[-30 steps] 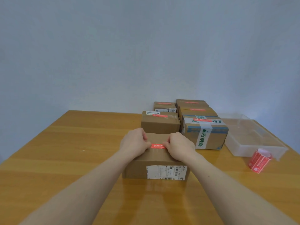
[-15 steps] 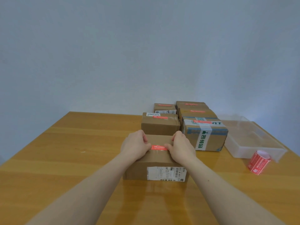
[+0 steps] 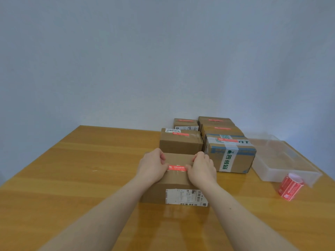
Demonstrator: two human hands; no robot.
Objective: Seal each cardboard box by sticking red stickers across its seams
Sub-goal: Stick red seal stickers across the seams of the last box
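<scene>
Two hands meet on top of the nearest box (image 3: 174, 178), which sits at the front of the wooden surface (image 3: 72, 178), just ahead of five other boxes. A red sticker (image 3: 177, 167) lies across its top, over a strip of clear tape along the seam. The left hand (image 3: 153, 167) and right hand (image 3: 202, 169) each have curled fingers hooked over the far part of the lid, with thumbs pressing the sticker's two ends, so each grip is clasped on the box.

One risk, as I judge it, is a lifted end or a wrinkle: uneven thumb pressure or the glossy tape beneath could keep the sticker from bonding flat. The box is plain brown card with a white shipping label (image 3: 186, 196) on its near face. Behind it, the other boxes (image 3: 181, 142) already carry red stickers. A sticker roll (image 3: 290, 186) lies to the right beside a clear plastic tray (image 3: 282, 160).
</scene>
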